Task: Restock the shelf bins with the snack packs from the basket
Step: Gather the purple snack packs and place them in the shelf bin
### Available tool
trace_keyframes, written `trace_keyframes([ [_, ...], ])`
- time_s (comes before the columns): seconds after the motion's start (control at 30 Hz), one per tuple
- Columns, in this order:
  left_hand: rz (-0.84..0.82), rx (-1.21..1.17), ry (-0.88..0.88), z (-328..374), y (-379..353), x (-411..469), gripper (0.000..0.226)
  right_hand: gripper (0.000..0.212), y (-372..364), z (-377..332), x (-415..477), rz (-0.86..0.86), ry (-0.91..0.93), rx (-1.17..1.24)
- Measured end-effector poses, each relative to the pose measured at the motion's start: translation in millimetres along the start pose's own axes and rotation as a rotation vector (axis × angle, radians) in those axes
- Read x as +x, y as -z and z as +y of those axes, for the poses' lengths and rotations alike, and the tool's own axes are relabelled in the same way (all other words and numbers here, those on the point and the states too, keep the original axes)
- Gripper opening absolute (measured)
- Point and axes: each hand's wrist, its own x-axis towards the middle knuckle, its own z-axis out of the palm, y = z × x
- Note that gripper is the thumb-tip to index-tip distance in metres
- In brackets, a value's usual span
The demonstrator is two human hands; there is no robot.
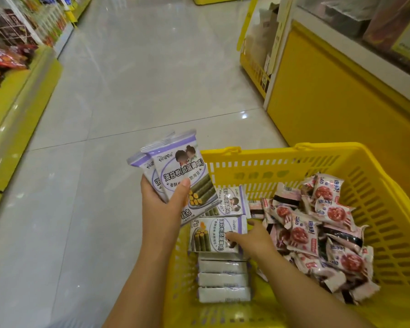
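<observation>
This is a shop, most likely a snack or grocery store, seen along one aisle. A pale, glossy tiled floor point(140, 79) runs between low yellow display units. The yellow unit point(14, 102) on the left carries red snack bags point(3, 60), and behind it a white wire rack point(21, 27) holds more packaged goods, too blurred to name. On the right a yellow counter point(329, 102) is topped with what seem to be clear bins point(365, 17) of wrapped items. Near right, a yellow plastic shopping basket point(388, 209) holds stock in bulk: a row of identical purple-and-white packs point(223, 278) beside a heap of pink-and-white packs point(317, 233).
</observation>
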Motion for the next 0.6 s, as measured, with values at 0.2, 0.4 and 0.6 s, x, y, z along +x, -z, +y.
trace_keyframes([
  [0.2, 0.014, 0.023, -0.102, -2.4, -7.6, -3.4, 0.052, 0.027, -2.5, -7.9, -7.7, -0.031, 0.116, -0.043],
  [0.4, 0.090, -0.008, -0.128, -6.5, -9.1, -5.2, 0.061, 0.010, 30.0, -41.0, 6.7, 0.052, 0.229, 0.227],
  [0.6, 0.111, 0.004, -0.147, -8.1, -12.1, -6.8, 0.060, 0.032, 22.1, -48.0, 37.7, 0.026, 0.100, 0.167],
])
